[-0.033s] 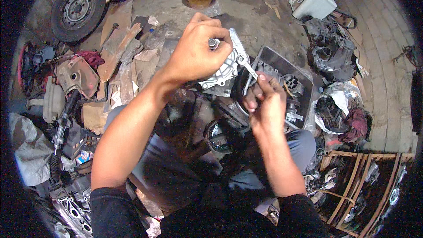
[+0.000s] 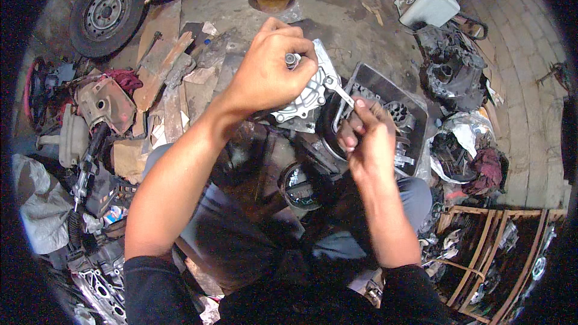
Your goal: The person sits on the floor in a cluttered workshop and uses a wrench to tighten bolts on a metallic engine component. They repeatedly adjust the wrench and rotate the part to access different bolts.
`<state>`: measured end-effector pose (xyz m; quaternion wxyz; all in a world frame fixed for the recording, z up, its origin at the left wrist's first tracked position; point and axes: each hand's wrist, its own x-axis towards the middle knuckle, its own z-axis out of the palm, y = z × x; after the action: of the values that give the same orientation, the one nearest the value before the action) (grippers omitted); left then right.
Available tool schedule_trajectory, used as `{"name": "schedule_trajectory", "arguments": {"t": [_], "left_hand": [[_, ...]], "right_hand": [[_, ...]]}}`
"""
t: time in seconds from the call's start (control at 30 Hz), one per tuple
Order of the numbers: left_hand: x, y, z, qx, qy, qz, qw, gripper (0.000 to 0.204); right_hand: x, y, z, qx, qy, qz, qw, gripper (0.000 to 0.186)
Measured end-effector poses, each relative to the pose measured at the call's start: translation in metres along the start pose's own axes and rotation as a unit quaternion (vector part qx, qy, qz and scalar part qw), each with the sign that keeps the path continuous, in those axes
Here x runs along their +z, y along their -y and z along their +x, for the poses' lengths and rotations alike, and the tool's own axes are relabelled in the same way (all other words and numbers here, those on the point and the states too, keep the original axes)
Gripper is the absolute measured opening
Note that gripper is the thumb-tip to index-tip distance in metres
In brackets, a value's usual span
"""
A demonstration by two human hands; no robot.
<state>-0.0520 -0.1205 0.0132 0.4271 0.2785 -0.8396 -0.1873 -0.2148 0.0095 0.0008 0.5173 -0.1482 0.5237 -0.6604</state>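
Observation:
A silver cast-metal housing (image 2: 304, 107) stands in front of my knees, partly covered by my left hand (image 2: 271, 69). That hand is closed in a fist round a metal shaft (image 2: 292, 60), whose round end shows between thumb and fingers. The shaft's lower part is hidden. A small silver wrench (image 2: 342, 92) has its far end on a bolt at the housing's right edge. My right hand (image 2: 372, 138) has its thumb and forefinger at the wrench's near end; the other fingers are curled.
A dark tray (image 2: 424, 126) of metal parts stands right of the housing. Closer to me is a round dark pan (image 2: 301, 188). Wood scraps (image 2: 162, 75) and tyres (image 2: 108, 9) lie left; a greasy casting (image 2: 448, 63) and wooden crate (image 2: 487, 253) stand right.
My right hand has shifted slightly to the right and toward me, its fingers still at the wrench's end. My left hand and the housing look unmoved.

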Motion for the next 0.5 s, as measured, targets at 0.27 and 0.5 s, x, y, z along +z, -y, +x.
{"name": "schedule_trajectory", "arguments": {"t": [0.27,0.5], "left_hand": [[-0.002,0.001,0.003,-0.017,0.018,-0.076,0.997,0.012],[-0.006,0.009,0.001,-0.03,0.023,-0.142,0.989,0.025]], "right_hand": [[-0.016,0.064,0.068,0.073,0.151,-0.221,0.961,0.016],[0.029,0.066,0.109,0.041,0.268,-0.294,0.917,0.024]]}}
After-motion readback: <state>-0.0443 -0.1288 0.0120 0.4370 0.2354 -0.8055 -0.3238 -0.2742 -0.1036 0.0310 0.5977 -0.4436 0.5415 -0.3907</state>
